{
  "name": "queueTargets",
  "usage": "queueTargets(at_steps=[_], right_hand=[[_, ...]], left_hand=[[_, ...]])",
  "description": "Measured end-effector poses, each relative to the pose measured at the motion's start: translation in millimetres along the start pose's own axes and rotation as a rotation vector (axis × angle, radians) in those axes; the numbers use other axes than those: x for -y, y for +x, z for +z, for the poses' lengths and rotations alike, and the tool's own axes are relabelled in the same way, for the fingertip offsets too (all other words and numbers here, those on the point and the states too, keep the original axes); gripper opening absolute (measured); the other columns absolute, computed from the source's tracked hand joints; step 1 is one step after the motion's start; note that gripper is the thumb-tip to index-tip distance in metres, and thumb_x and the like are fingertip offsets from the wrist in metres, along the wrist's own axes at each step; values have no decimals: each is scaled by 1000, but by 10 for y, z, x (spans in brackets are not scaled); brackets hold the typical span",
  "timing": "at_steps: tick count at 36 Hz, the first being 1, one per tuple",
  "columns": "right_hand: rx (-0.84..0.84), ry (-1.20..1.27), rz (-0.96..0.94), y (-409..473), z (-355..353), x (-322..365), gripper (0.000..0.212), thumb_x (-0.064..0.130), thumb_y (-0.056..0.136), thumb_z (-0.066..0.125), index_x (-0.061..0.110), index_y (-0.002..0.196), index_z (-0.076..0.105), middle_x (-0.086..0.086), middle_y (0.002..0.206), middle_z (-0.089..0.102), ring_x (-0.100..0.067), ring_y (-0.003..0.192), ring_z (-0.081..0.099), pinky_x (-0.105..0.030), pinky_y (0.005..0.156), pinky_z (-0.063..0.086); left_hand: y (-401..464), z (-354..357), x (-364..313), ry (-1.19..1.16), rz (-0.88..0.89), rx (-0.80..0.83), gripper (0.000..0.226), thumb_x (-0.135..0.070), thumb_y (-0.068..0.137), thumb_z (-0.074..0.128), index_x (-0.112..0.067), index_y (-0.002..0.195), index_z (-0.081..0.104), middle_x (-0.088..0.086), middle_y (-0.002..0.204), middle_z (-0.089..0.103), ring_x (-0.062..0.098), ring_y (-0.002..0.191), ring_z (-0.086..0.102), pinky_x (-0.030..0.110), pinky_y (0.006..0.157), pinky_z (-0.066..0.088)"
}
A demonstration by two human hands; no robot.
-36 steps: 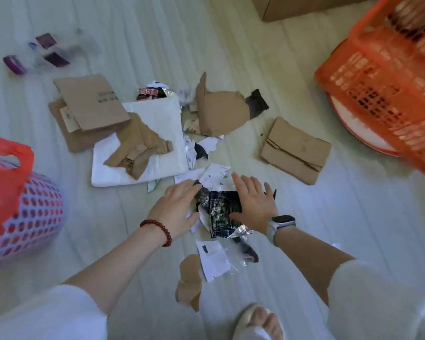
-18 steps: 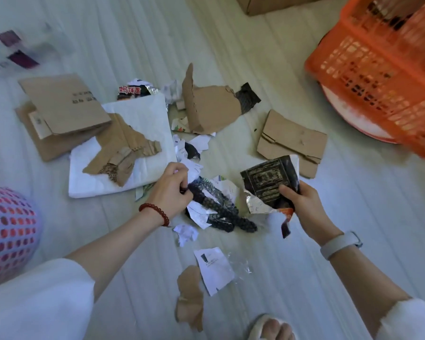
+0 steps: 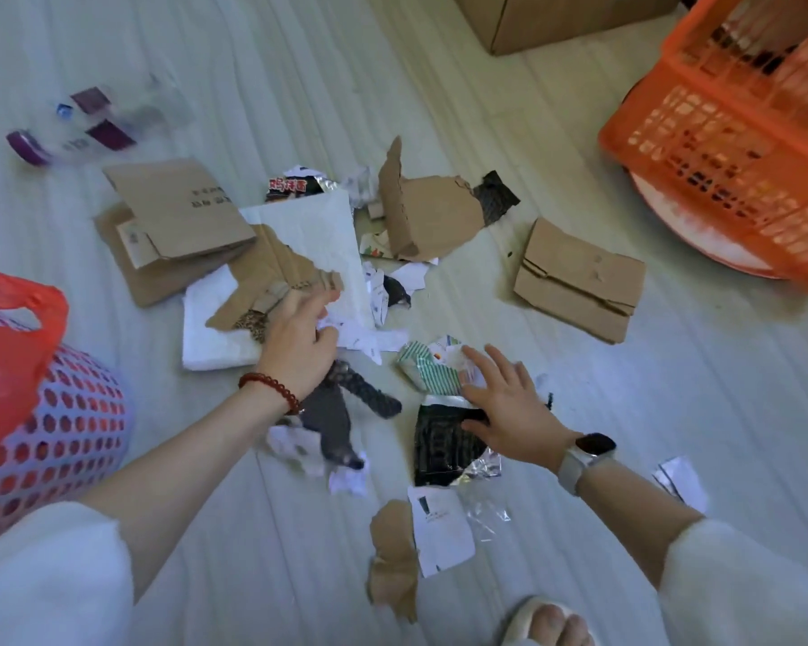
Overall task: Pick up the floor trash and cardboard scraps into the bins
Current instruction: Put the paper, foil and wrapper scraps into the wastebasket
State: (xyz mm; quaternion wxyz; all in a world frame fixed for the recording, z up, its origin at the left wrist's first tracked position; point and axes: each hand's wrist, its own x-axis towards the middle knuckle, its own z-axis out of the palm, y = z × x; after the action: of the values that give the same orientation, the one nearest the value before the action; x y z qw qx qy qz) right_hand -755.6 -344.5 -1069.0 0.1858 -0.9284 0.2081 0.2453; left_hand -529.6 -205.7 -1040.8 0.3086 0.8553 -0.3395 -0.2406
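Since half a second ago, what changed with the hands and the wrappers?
The right hand let go of the black foil wrapper, which now lies on the floor under its spread fingers. The left hand lifted the dark strip with some paper scraps. Cardboard pieces and orange crate unchanged.

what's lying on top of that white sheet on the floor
A torn brown cardboard scrap lies across the white sheet, and a folded cardboard piece overlaps its upper left corner. The left hand covers its lower edge, hiding whatever is there.

basket [image 3: 52, 440] left | crate [image 3: 738, 132] right | scraps [image 3: 421, 216] between
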Motion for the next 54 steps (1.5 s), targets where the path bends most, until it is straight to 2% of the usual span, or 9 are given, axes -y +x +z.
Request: queueTargets(at_steps=[6, 10, 15, 20, 27, 39, 46, 51, 54], right_hand=[[-59, -78, -33, 244, 37, 167, 53, 29, 87, 57, 21, 134, 34, 0, 158, 1, -28, 142, 10, -48, 109, 21], [-106, -3, -18, 314, 81, 239, 69, 18, 88, 57, 20, 145, 19, -3, 146, 29, -28, 124, 34, -41, 103, 34], [-170, 105, 23, 319, 145, 268, 43, 7, 90, 48, 7, 133, 43, -14, 128, 50, -30, 116, 42, -36, 96, 34], [-321, 296, 15, 298, -117, 446, 19, 6, 87, 53, -3, 102, 62, -21, 100, 60, -34, 96, 53, -29, 73, 32], [-589, 552, -50, 333, -1317, 1010, 25, 10, 87, 58, 16, 67, 44, 5, 64, 41, -17, 61, 44, -22, 52, 28], [-703, 978, -352, 661, -2379, 2828, 33, 14, 88, 57, 13, 62, 36, 2, 53, 31, -5, 44, 30, -17, 42, 25], [-373, 748, -543, 654, -2160, 3675, 17, 24, 89, 56, 10, 80, 57, 0, 64, 51, -8, 52, 45, -13, 50, 35], [-233, 307, -639, 738, -1833, 3928, 31, 21, 90, 56, 14, 65, 39, 3, 64, 37, -20, 70, 41, -26, 64, 25], [-300, 138, -687, 776, -1699, 3975, 22, 29, 90, 55, 11, 104, 58, -8, 97, 55, -25, 95, 49, -33, 86, 28]], left_hand=[[-280, 10, 163, 306, 79, 349, 85, -53, 67, 61, -16, 139, 36, 5, 132, 31, 19, 122, 37, 25, 100, 32], [-359, 0, 246, 413, 146, 391, 73, -35, 78, 69, -15, 139, 36, 7, 126, 40, 22, 119, 38, 27, 95, 35], [-319, -96, 257, 349, 311, 137, 21, -23, 83, 68, -3, 84, 62, 12, 76, 57, 28, 80, 57, 28, 64, 37], [-181, -317, 5, 252, 303, -31, 36, -31, 89, 55, -12, 61, 44, -5, 59, 33, 21, 67, 42, 29, 58, 30], [38, -1220, -549, 38, 271, -466, 37, -17, 92, 52, -16, 58, 37, -11, 55, 28, 22, 62, 36, 25, 56, 14], [-683, -3133, 117, -63, 39, -1200, 21, -17, 92, 39, -1, 90, 52, 1, 79, 49, 26, 79, 46, 28, 68, 29], [-1328, -3118, 1052, 424, -97, -737, 52, -40, 85, 25, -9, 93, 67, 10, 97, 65, 34, 94, 52, 39, 83, 33], [-1595, -3089, 1390, 258, -147, -368, 74, -58, 68, 20, -18, 105, 70, -3, 119, 63, 17, 116, 54, 28, 100, 32], [-1682, -3225, 1492, 220, -127, -420, 73, -55, 72, 24, -12, 115, 63, 4, 126, 59, 20, 122, 49, 29, 106, 29]])
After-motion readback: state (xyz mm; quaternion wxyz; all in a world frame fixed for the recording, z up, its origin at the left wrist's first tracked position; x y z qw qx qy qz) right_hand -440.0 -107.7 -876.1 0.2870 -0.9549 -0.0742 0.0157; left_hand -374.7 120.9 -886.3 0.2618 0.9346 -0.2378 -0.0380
